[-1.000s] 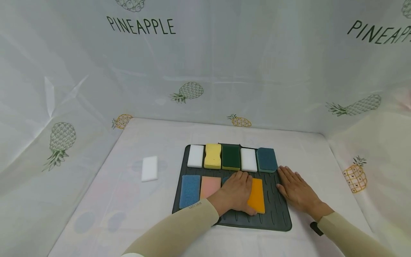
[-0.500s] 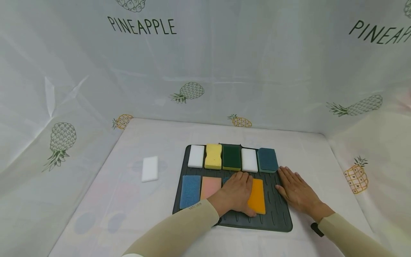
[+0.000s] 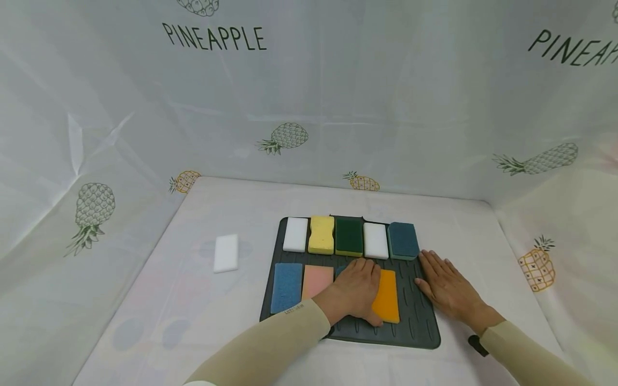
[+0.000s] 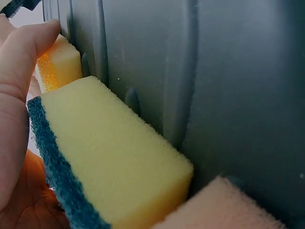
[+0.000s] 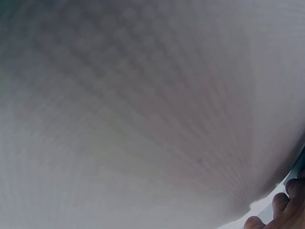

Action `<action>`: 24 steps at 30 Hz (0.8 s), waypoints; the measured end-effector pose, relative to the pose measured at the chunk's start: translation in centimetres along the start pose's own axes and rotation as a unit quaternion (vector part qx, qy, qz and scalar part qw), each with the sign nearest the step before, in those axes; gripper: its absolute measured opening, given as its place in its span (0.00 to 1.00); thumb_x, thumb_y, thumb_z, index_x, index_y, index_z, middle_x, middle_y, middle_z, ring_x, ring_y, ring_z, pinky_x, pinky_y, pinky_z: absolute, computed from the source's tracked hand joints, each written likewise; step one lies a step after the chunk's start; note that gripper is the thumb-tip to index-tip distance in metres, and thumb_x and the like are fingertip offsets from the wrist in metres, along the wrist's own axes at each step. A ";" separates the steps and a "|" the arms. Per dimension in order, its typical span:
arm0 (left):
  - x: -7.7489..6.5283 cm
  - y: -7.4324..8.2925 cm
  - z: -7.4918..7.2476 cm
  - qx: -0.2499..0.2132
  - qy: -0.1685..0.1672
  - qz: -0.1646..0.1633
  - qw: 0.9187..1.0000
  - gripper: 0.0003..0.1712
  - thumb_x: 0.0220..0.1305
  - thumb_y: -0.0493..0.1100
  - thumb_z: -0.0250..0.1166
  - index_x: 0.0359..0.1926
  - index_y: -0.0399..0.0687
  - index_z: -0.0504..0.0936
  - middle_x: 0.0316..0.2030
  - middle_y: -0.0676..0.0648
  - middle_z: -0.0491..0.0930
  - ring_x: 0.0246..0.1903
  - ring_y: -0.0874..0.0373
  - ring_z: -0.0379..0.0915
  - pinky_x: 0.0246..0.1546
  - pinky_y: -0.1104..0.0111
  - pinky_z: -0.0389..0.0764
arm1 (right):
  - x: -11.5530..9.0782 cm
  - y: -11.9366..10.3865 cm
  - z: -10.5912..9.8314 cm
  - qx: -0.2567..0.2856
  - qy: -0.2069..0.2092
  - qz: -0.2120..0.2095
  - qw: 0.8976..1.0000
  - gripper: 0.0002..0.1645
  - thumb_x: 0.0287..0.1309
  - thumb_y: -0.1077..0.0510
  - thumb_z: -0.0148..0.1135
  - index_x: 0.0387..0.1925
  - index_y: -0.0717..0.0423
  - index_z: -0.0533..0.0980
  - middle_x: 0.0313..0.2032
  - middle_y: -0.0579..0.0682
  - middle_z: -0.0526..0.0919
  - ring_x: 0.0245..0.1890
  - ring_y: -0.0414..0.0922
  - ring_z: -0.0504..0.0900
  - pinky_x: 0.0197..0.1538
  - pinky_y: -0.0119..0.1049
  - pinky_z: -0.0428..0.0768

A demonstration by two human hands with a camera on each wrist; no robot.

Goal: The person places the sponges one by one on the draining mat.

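Note:
On a dark ridged mat (image 3: pixel 412 327), my left hand (image 3: pixel 352 292) holds an orange-topped sponge (image 3: pixel 388 296) by its ends, fingers at the far end and thumb at the near one. Under that hand lies a sponge with a blue scouring layer and yellow foam (image 4: pixel 114 148), mostly hidden in the head view. My right hand (image 3: pixel 449 289) lies flat on the table along the mat's right edge, fingers straight, holding nothing. Left of my left hand are a pink sponge (image 3: pixel 317 281) and a blue sponge (image 3: pixel 287 288).
The mat's back row has a white sponge (image 3: pixel 295 235), a yellow one (image 3: pixel 321 235), a dark green one (image 3: pixel 348 237), another white one (image 3: pixel 375 240) and a dark blue one (image 3: pixel 403 240). Off the mat, at left, lies a white sponge (image 3: pixel 226 253). Printed sheeting (image 3: pixel 410 107) surrounds the table.
My left thumb has shifted slightly left at the near end of the orange sponge. The right hand and the sponges stay where they were; the view drifts a little.

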State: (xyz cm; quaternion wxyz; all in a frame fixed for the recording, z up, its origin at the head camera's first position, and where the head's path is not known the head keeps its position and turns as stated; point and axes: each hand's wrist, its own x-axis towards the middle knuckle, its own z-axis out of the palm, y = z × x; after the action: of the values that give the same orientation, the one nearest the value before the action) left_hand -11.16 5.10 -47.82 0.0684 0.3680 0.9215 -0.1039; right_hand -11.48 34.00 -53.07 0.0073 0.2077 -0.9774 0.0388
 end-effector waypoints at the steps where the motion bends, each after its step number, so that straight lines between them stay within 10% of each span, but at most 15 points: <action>1: 0.0 0.0 0.0 0.000 0.000 0.000 1.000 0.70 0.50 0.90 0.60 0.80 0.48 0.63 0.70 0.50 0.68 0.66 0.55 0.63 0.75 0.65 0.65 | 0.0 0.0 0.0 -0.001 -0.001 0.001 1.000 0.45 0.82 0.41 0.48 0.80 0.70 0.55 0.79 0.69 0.59 0.79 0.67 0.59 0.83 0.61 0.50; 24: -0.1 -0.3 0.0 -0.020 -0.005 -0.006 1.000 0.75 0.49 0.92 0.55 0.83 0.47 0.56 0.79 0.46 0.60 0.76 0.52 0.58 0.81 0.60 0.58 | 0.1 0.0 -0.3 0.009 -0.018 0.008 1.000 0.46 0.82 0.40 0.48 0.81 0.69 0.53 0.80 0.70 0.57 0.79 0.68 0.58 0.82 0.63 0.51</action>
State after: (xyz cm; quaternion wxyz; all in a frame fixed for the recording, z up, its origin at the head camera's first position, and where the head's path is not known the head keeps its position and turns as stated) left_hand -11.30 4.81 -47.80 0.0796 0.3609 0.9250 -0.0878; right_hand -11.56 33.93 -52.81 -0.0127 0.2003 -0.9787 0.0437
